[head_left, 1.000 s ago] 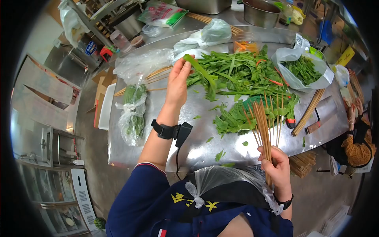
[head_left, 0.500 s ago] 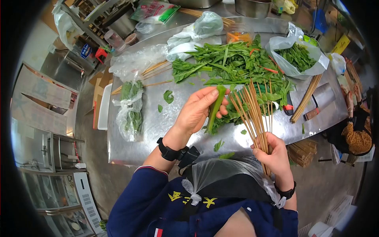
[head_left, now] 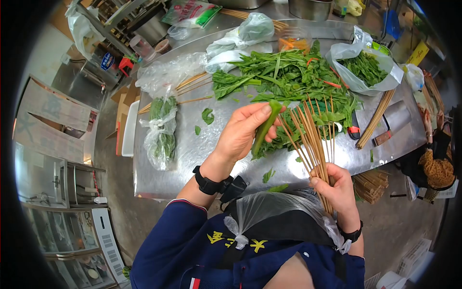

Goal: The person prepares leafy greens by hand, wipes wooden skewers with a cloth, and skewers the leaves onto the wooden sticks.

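Note:
My left hand pinches a folded green leafy stalk between thumb and fingers, above the front of the steel table. To its right, my right hand is wrapped round a fan of thin bamboo skewers, whose far ends point away from me. Green leaf pieces show among the far skewer ends; whether they are threaded on I cannot tell. The folded stalk is close to the leftmost skewer tips. Behind both hands lies a broad pile of leafy greens, with a few red strips on it.
On the steel table lie a tied plastic bag of greens and loose skewers at left. An open white bag of greens, a skewer bundle and a cleaver are at right. A tub of orange strips stands behind.
The camera view has shifted slightly. My left hand keeps the green stalk beside the skewers, tilted a little more to the right; my right hand still grips the bundle.

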